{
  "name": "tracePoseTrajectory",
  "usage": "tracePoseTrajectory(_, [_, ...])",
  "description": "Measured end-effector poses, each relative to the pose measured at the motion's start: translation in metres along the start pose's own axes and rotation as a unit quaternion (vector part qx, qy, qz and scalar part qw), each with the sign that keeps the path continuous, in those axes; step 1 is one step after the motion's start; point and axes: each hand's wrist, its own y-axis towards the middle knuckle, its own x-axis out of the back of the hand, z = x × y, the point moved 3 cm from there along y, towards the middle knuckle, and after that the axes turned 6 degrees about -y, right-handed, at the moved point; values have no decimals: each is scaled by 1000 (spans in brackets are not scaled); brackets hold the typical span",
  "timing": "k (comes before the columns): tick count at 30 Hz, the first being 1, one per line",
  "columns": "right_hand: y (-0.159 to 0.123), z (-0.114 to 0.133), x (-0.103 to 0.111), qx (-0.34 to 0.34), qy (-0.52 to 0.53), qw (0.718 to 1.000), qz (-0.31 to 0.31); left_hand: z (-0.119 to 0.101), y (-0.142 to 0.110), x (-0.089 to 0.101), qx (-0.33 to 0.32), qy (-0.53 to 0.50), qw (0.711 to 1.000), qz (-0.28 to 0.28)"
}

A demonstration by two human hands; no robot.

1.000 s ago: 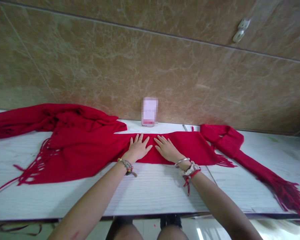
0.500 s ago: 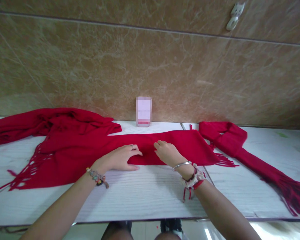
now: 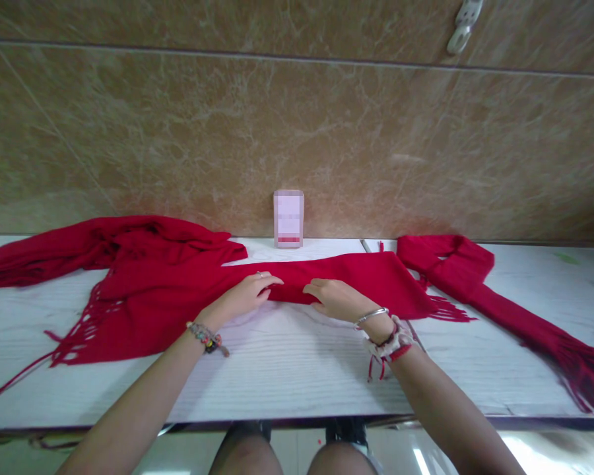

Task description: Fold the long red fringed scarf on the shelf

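Note:
A long red scarf (image 3: 287,274) with fringed ends lies across the table in front of me. My left hand (image 3: 242,297) pinches its near edge a little left of the middle, thumb below and fingers on top. A short way to the right, my right hand (image 3: 339,300) has its fingers closed on the same edge. Between the two hands the cloth is narrower than at its right end. On the left the scarf spreads wide, down to a fringe and a loose red strand (image 3: 17,378). The fingertips are partly hidden in the cloth.
Bunched red cloth (image 3: 143,234) lies at the back left. A folded red scarf (image 3: 505,307) with long fringe stretches along the right. A phone-like object (image 3: 288,221) leans on the marbled wall (image 3: 202,132). The white table's front edge (image 3: 287,418) runs just before my knees.
Both hands have closed on the scarf's near edge and drawn it away from me, so the cloth between them is narrower. The view has shifted slightly.

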Motion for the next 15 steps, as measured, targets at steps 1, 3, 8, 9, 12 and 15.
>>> tracePoseTrajectory(1, [1,-1,-1,-10,1,1000,-7,0,0,1,-3,0,1000,-2])
tracePoseTrajectory(3, [3,-5,-3,-31,17,999,-23,1,1,1,-13,9,1000,3])
tracePoseTrajectory(8, [6,-18,-8,-58,79,994,-41,2,0,-2,-22,44,998,29])
tracePoseTrajectory(9, [6,-20,-8,-60,87,994,-43,3,0,-2,-18,49,998,33])
tracePoseTrajectory(12, [7,-23,-10,-61,94,993,-44,6,0,-2,2,64,997,33])
tracePoseTrajectory(15, [7,-22,-10,-56,84,994,-43,7,0,0,2,97,995,29])
